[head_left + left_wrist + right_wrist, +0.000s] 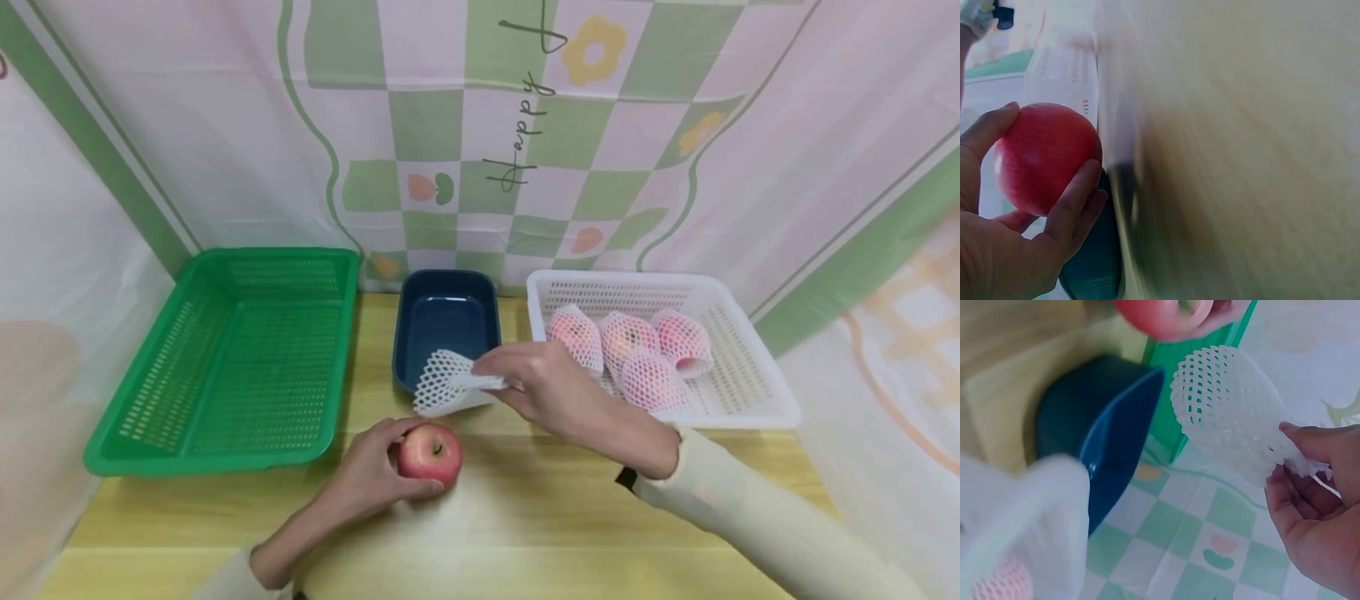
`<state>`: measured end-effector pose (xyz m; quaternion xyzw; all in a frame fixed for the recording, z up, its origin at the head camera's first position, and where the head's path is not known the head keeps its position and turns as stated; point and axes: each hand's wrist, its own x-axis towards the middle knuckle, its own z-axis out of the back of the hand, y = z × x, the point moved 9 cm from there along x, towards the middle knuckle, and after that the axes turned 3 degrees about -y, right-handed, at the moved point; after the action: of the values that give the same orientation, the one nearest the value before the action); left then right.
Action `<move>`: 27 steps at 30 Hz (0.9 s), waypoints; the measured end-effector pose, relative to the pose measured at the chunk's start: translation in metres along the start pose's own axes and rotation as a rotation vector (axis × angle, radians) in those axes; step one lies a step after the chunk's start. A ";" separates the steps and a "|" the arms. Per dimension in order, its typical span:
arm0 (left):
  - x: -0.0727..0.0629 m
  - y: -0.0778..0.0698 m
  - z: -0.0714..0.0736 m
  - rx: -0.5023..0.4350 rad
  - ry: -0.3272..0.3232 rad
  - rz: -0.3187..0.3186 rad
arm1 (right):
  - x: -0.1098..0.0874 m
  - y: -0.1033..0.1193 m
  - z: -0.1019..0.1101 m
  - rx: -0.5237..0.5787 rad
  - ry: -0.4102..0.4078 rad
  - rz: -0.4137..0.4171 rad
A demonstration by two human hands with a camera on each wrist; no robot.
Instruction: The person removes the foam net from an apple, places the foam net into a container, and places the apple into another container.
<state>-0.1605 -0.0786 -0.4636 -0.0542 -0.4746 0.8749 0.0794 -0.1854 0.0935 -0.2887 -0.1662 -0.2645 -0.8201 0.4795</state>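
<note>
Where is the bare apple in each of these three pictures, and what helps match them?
Head: the bare apple sits in the lower middle, slightly left, held by the left hand.
Left wrist: at the left, around mid-height.
Right wrist: at the top edge, near the middle, partly cut off.
Shared landmark: the dark blue tray, near centre, then bottom left, then left of centre.

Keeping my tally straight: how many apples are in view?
5: bare apple in the left hand; four netted apples in the white basket, three behind, one in front. The right hand may hide more.
</note>
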 end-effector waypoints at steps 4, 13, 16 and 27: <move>-0.002 -0.004 0.002 -0.034 0.013 -0.014 | 0.013 -0.016 0.006 -0.037 -0.005 -0.036; -0.007 -0.017 0.014 -0.161 0.044 0.027 | 0.047 -0.052 0.005 -0.132 0.079 -0.135; -0.009 -0.025 0.021 -0.182 0.048 0.025 | 0.057 -0.062 0.002 -0.155 0.114 -0.146; -0.007 -0.049 0.057 -0.190 0.058 0.044 | 0.092 -0.109 -0.026 -0.220 0.294 -0.254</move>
<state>-0.1588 -0.1002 -0.3914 -0.0974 -0.5518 0.8255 0.0683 -0.3260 0.0575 -0.2912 -0.0613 -0.1195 -0.9131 0.3849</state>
